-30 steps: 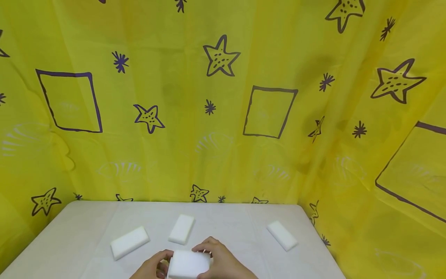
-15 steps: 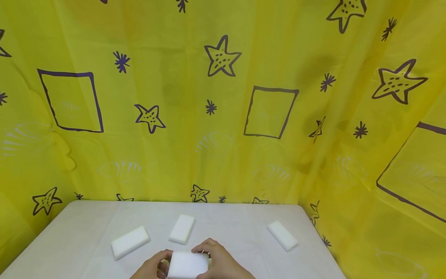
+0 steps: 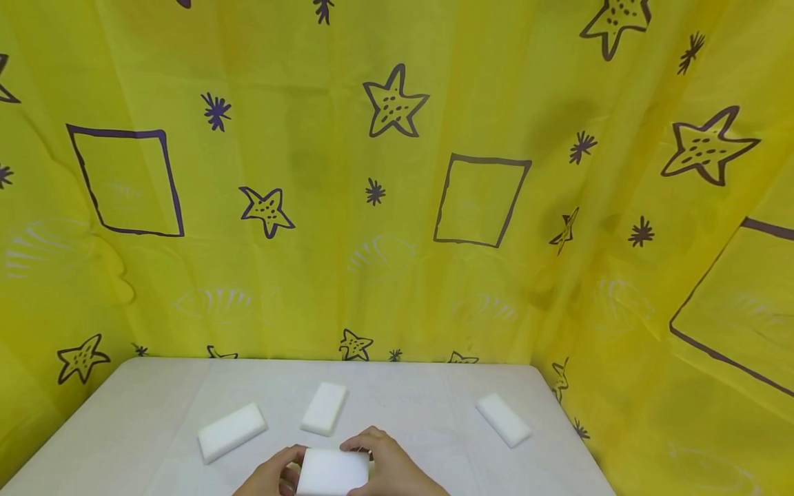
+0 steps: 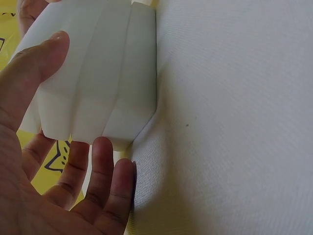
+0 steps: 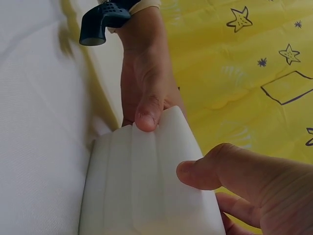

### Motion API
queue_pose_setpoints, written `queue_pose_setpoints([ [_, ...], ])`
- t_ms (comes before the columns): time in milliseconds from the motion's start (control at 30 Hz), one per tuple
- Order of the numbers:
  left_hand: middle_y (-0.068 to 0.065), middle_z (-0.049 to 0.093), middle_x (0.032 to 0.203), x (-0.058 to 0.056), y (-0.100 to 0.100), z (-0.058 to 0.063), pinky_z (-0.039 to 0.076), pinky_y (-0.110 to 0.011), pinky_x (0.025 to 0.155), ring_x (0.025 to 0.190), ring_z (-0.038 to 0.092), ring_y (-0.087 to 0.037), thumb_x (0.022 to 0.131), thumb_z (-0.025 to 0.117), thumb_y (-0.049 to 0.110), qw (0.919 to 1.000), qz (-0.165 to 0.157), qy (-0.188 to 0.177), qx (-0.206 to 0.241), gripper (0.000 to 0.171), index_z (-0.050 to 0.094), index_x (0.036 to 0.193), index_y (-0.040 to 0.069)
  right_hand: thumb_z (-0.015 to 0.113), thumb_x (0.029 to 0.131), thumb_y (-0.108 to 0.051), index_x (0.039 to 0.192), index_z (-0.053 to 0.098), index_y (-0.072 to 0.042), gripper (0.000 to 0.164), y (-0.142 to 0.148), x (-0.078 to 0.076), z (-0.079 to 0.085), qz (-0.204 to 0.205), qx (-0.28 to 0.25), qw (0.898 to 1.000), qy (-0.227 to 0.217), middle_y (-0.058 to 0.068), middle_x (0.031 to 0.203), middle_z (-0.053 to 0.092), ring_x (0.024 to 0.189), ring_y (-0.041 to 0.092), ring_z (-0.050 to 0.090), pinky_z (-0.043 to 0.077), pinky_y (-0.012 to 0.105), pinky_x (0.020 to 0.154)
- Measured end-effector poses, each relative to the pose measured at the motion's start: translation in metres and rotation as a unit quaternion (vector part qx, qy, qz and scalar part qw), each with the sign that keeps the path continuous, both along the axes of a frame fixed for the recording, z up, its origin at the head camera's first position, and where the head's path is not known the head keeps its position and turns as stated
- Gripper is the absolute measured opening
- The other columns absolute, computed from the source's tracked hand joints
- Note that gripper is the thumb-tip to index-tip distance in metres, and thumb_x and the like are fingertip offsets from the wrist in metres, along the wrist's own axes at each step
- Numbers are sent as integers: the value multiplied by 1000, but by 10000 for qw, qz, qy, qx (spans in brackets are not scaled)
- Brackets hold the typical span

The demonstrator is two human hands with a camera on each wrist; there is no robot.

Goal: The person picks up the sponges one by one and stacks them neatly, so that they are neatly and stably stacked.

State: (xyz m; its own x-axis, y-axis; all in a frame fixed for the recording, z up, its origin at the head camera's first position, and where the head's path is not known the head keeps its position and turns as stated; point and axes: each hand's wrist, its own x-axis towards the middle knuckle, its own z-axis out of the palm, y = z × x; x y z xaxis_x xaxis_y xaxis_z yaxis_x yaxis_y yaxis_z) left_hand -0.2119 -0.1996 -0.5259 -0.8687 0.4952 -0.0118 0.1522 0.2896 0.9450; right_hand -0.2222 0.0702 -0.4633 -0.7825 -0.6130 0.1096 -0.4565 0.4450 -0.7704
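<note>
A stack of several white sponge blocks (image 3: 333,472) stands on the table at the bottom middle of the head view. My left hand (image 3: 270,474) grips its left side; in the left wrist view the thumb (image 4: 56,51) lies on the near face and the fingers curl at the end. From the right, my right hand (image 3: 392,467) holds the stack. Its thumb (image 5: 195,175) presses the near face of the top block, with other fingers behind. In the right wrist view the layers (image 5: 142,171) lie flush except for small steps at the left end.
Three more white sponge blocks lie apart: one at left (image 3: 232,432), one just behind the stack (image 3: 324,408), one at right (image 3: 503,419). The pale cloth-covered table (image 3: 434,393) meets a yellow patterned curtain (image 3: 397,289) at the back and sides.
Both hands and the stack have shifted slightly toward the bottom edge, the right hand a little leftward. A lower block's edge that showed at the stack's left is now out of sight.
</note>
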Motion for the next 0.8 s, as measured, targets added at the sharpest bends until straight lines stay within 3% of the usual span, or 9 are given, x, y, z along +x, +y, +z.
queue_pose_setpoints([
  [467,-7,53,114,3,0,0,51,-26,70,83,57,-8,77,85,17,9999,-19,110,40,73,44,131,-10,90,69,-13,116,70,-10,51,-2,1,-2,-137,55,9994,-329,-11,104,58,94,-1,50,47,22,84],
  [800,-10,53,116,0,0,1,51,-25,70,84,56,-11,77,85,18,9999,68,66,-101,72,46,132,-9,89,70,-14,117,69,-11,51,0,1,-5,9,110,9996,278,-8,108,59,99,0,50,47,21,85],
])
